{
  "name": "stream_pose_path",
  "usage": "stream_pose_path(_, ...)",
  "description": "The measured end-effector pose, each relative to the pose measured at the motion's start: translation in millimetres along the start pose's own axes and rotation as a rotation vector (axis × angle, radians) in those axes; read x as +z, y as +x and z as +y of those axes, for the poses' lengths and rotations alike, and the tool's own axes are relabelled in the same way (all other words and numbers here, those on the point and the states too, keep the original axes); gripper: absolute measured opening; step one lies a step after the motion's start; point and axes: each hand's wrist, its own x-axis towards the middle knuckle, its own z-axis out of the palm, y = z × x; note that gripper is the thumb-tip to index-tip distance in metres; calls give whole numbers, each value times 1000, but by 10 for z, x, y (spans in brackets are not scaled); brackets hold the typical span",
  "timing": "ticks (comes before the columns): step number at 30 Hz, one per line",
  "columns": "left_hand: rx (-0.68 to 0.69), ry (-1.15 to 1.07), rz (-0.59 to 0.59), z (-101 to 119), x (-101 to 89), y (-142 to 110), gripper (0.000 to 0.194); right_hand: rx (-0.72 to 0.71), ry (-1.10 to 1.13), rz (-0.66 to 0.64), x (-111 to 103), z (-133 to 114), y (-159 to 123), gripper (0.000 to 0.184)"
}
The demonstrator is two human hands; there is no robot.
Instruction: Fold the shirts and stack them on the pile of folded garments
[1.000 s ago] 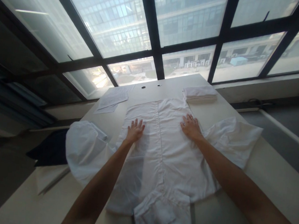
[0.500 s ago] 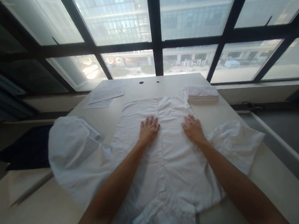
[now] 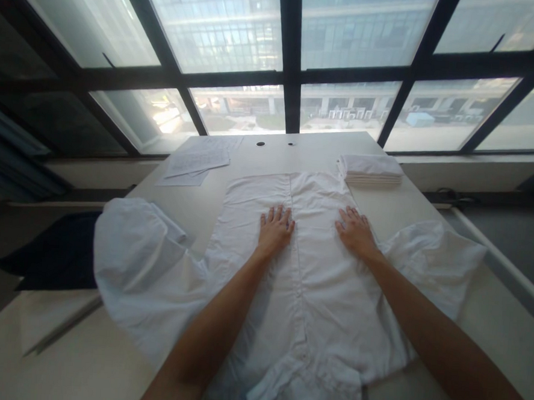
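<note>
A white button-up shirt [image 3: 316, 287] lies spread front-up on a pale table [image 3: 479, 352], its collar toward me and its hem toward the window. My left hand [image 3: 275, 229] rests flat on the shirt just left of the button line, fingers spread. On the right half of the shirt my right hand [image 3: 354, 231] also lies flat with its fingers apart. One sleeve [image 3: 132, 258] bulges out over the table's left edge, the other sleeve [image 3: 435, 264] lies rumpled at the right. Neither hand holds anything.
A stack of folded white cloth [image 3: 371, 169] sits at the far right of the table. Sheets of paper [image 3: 197, 162] lie at the far left. Two round holes [image 3: 274, 144] mark the far edge. Large windows stand behind. A dark object [image 3: 55, 259] sits left of the table.
My left hand has slid right across the shirt, from its left half to beside the button line. My right hand has stayed put. The view has shifted slightly.
</note>
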Motion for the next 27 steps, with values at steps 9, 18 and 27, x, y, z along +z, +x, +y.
stream_pose_path(9,-4,8,-5,4,-14,-12,60,-9,-20,13,-8,-3,-15,59)
stream_pose_path(18,-8,26,5,1,9,-16,60,-27,-23,31,27,19,-15,58)
stream_pose_path(27,-4,5,2,3,-10,-19,59,-73,-42,10,2,-129,-48,57)
